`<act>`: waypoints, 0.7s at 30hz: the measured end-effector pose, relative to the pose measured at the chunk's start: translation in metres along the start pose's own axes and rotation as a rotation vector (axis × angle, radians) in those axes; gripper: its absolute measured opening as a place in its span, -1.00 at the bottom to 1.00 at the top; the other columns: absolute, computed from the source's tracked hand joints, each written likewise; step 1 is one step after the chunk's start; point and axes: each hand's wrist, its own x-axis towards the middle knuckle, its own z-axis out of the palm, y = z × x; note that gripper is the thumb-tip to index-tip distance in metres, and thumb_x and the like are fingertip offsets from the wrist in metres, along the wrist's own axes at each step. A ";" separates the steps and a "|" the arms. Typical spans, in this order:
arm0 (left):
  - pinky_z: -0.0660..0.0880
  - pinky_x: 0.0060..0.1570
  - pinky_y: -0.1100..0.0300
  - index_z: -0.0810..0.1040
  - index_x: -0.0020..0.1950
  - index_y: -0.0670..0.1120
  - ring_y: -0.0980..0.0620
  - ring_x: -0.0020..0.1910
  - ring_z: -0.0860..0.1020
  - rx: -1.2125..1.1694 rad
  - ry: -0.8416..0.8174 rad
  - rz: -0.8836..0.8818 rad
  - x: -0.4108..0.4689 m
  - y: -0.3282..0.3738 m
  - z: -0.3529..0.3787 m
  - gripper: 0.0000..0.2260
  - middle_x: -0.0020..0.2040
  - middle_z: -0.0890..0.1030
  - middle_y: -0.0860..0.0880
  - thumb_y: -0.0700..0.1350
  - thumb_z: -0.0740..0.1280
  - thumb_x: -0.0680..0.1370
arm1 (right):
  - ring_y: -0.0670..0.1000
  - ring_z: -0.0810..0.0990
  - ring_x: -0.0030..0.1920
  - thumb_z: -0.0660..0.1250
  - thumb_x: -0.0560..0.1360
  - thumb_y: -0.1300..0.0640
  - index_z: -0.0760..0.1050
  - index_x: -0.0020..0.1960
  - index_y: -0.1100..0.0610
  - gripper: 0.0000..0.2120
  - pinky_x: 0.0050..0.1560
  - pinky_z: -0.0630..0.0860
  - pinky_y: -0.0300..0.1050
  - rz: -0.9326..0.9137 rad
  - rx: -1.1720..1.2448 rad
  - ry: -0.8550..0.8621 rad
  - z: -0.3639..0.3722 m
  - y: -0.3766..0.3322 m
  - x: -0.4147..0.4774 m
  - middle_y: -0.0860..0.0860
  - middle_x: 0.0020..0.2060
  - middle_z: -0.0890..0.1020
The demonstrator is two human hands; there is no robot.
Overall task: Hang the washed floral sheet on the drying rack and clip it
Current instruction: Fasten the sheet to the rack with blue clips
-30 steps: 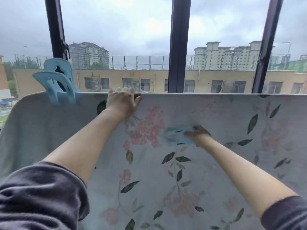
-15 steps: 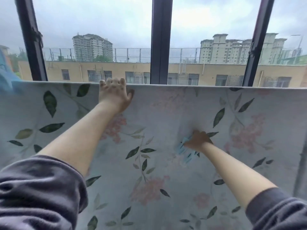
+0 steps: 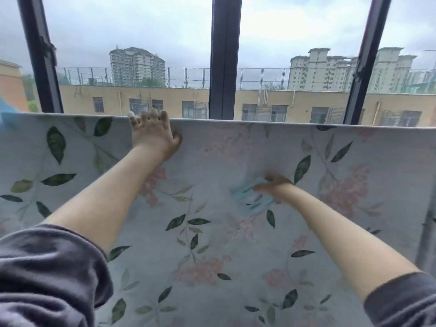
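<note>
The floral sheet (image 3: 212, 232), pale grey-blue with pink blossoms and dark leaves, hangs over a rail hidden under its top fold and fills the lower view. My left hand (image 3: 152, 135) grips that top fold, fingers curled over the edge. My right hand (image 3: 271, 185) is lower, against the front of the sheet, and holds a light blue clip (image 3: 253, 199) that looks blurred. Another light blue clip (image 3: 6, 116) shows only as a sliver at the far left edge, on the fold.
Dark window frame posts (image 3: 225, 57) stand just behind the sheet, with beige buildings and tower blocks beyond the glass. A grey upright pole (image 3: 425, 241), apparently part of the rack, shows at the right edge past the sheet.
The view has shifted to the right along the sheet, so the fixed clip slid to the far left edge. My left hand moved right along the fold. My right hand keeps the clip low.
</note>
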 end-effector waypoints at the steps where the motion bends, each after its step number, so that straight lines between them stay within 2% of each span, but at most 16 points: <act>1: 0.10 0.38 -0.25 0.28 0.27 -0.19 -0.23 0.29 0.31 -0.013 -0.012 0.028 0.001 0.009 -0.001 -0.53 0.25 0.39 -0.23 0.13 0.12 0.53 | 0.05 0.54 0.10 0.41 0.46 0.01 0.40 0.35 0.17 -0.48 0.03 0.52 -0.07 -0.074 0.199 -0.012 -0.007 -0.008 -0.001 0.03 0.12 0.55; 3: 0.13 0.36 -0.23 0.27 0.29 -0.17 -0.21 0.27 0.33 -0.046 -0.006 0.127 0.002 0.032 -0.003 -0.55 0.24 0.40 -0.21 0.09 0.14 0.52 | 0.08 0.57 0.08 0.39 0.47 0.00 0.42 0.29 0.20 -0.53 0.07 0.57 -0.01 -0.083 0.500 0.007 -0.023 -0.017 0.000 0.07 0.06 0.58; 4: 0.15 0.34 -0.20 0.26 0.29 -0.17 -0.20 0.25 0.34 -0.059 0.003 0.176 0.001 0.045 -0.003 -0.55 0.22 0.40 -0.19 0.07 0.15 0.51 | 0.10 0.56 0.08 0.39 0.47 -0.02 0.40 0.29 0.20 -0.52 0.06 0.58 0.00 0.003 0.546 0.053 -0.030 -0.010 0.004 0.10 0.08 0.55; 5: 0.17 0.32 -0.17 0.26 0.30 -0.16 -0.19 0.24 0.34 -0.068 0.009 0.212 0.001 0.055 -0.003 -0.55 0.22 0.40 -0.19 0.06 0.15 0.51 | 0.10 0.53 0.08 0.38 0.47 -0.03 0.39 0.28 0.19 -0.52 0.04 0.57 -0.01 0.116 0.511 0.106 -0.035 0.002 0.006 0.10 0.10 0.52; 7: 0.18 0.29 -0.15 0.26 0.30 -0.16 -0.19 0.22 0.34 -0.073 0.025 0.228 0.002 0.072 -0.001 -0.55 0.21 0.40 -0.18 0.05 0.16 0.50 | 0.14 0.49 0.08 0.37 0.46 -0.05 0.38 0.27 0.20 -0.50 0.06 0.53 0.02 0.377 0.175 0.146 -0.036 0.032 0.001 0.11 0.13 0.49; 8: 0.18 0.28 -0.15 0.26 0.29 -0.16 -0.19 0.22 0.34 -0.074 0.036 0.224 0.003 0.078 0.001 -0.56 0.20 0.40 -0.18 0.05 0.16 0.50 | 0.17 0.50 0.10 0.37 0.45 -0.06 0.38 0.26 0.21 -0.49 0.08 0.52 0.03 0.448 0.034 0.123 -0.033 0.046 0.002 0.12 0.15 0.49; 9: 0.18 0.28 -0.15 0.27 0.28 -0.16 -0.19 0.21 0.35 -0.083 0.050 0.221 0.004 0.085 0.002 -0.56 0.20 0.40 -0.18 0.04 0.16 0.49 | 0.18 0.50 0.09 0.38 0.43 -0.06 0.38 0.22 0.22 -0.50 0.07 0.52 0.03 0.464 -0.003 0.105 -0.033 0.055 0.003 0.11 0.14 0.49; 11: 0.18 0.27 -0.14 0.29 0.26 -0.15 -0.18 0.20 0.36 -0.126 0.087 0.238 0.005 0.102 0.003 -0.59 0.17 0.42 -0.16 0.04 0.16 0.49 | 0.15 0.53 0.07 0.42 0.41 -0.08 0.42 0.17 0.21 -0.51 -0.01 0.55 0.00 0.370 0.202 0.061 -0.041 0.055 0.006 0.09 0.08 0.53; 14: 0.20 0.24 -0.11 0.33 0.21 -0.14 -0.16 0.17 0.38 -0.190 0.123 0.294 0.004 0.135 0.001 -0.63 0.12 0.44 -0.14 0.04 0.17 0.49 | 0.12 0.59 0.10 0.41 0.42 -0.09 0.48 0.20 0.09 -0.58 0.09 0.56 0.03 0.069 0.618 -0.057 -0.066 0.037 0.013 0.09 0.08 0.62; 16: 0.20 0.24 -0.10 0.35 0.20 -0.12 -0.16 0.15 0.38 -0.202 0.113 0.288 0.005 0.158 -0.001 -0.63 0.11 0.44 -0.13 0.07 0.18 0.49 | 0.10 0.60 0.04 0.39 0.46 -0.05 0.48 0.14 0.09 -0.67 0.14 0.54 0.06 0.104 0.624 0.005 -0.078 0.043 0.018 0.08 0.03 0.62; 17: 0.20 0.25 -0.10 0.35 0.19 -0.12 -0.16 0.15 0.38 -0.204 0.107 0.266 0.005 0.165 -0.001 -0.62 0.10 0.44 -0.13 0.08 0.19 0.48 | 0.10 0.58 0.00 0.38 0.45 -0.05 0.49 0.11 0.10 -0.68 0.14 0.54 0.05 0.206 0.528 0.066 -0.079 0.054 0.021 0.07 0.02 0.60; 18: 0.20 0.26 -0.10 0.35 0.17 -0.12 -0.16 0.14 0.37 -0.211 0.113 0.232 0.004 0.172 0.001 -0.63 0.10 0.43 -0.13 0.08 0.19 0.48 | 0.11 0.56 -0.03 0.38 0.44 -0.06 0.48 0.09 0.12 -0.67 0.12 0.54 0.03 0.299 0.329 0.101 -0.081 0.069 0.021 0.08 0.05 0.57; 20: 0.15 0.31 -0.13 0.35 0.13 -0.13 -0.16 0.14 0.36 -0.228 0.173 0.165 0.001 0.183 0.007 -0.66 0.09 0.43 -0.14 0.07 0.17 0.48 | 0.14 0.54 0.07 0.37 0.39 -0.12 0.40 0.29 0.12 -0.45 0.10 0.53 -0.02 0.360 -0.170 0.070 -0.087 0.099 0.024 0.11 0.23 0.48; 21: 0.10 0.33 -0.15 0.35 0.12 -0.13 -0.17 0.14 0.36 -0.226 0.209 0.138 -0.001 0.186 0.010 -0.68 0.10 0.43 -0.15 0.06 0.16 0.49 | 0.15 0.50 0.17 0.37 0.39 -0.13 0.28 0.42 0.09 -0.32 0.11 0.52 -0.04 0.317 -0.300 0.022 -0.090 0.106 0.022 0.11 0.32 0.42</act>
